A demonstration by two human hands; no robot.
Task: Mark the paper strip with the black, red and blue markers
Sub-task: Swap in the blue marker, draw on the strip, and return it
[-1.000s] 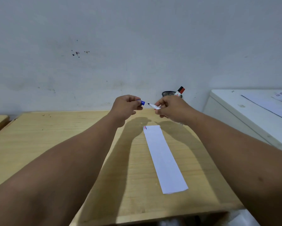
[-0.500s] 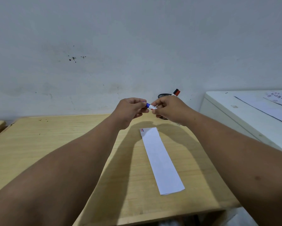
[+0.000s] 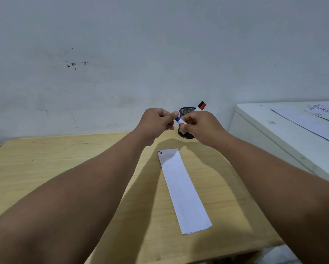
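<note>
A long white paper strip (image 3: 182, 189) lies on the wooden table (image 3: 64, 164), with short black, red and blue lines at its far left corner. Above the strip's far end, my right hand (image 3: 201, 126) grips the white barrel of the blue marker (image 3: 181, 121). My left hand (image 3: 156, 121) pinches the marker's blue cap, which sits on the tip. Both hands meet in the air in front of a black mesh pen cup (image 3: 186, 111). A red-capped marker (image 3: 201, 106) sticks out of that cup.
A grey wall rises behind the table. A white cabinet (image 3: 274, 134) with printed papers (image 3: 316, 121) on top stands at the right, close to the table's edge. The table's near edge runs under my forearms.
The cap and the marker were apart a second ago; my hands have come together and the blue cap now sits on the marker's tip. The view has shifted slightly.
</note>
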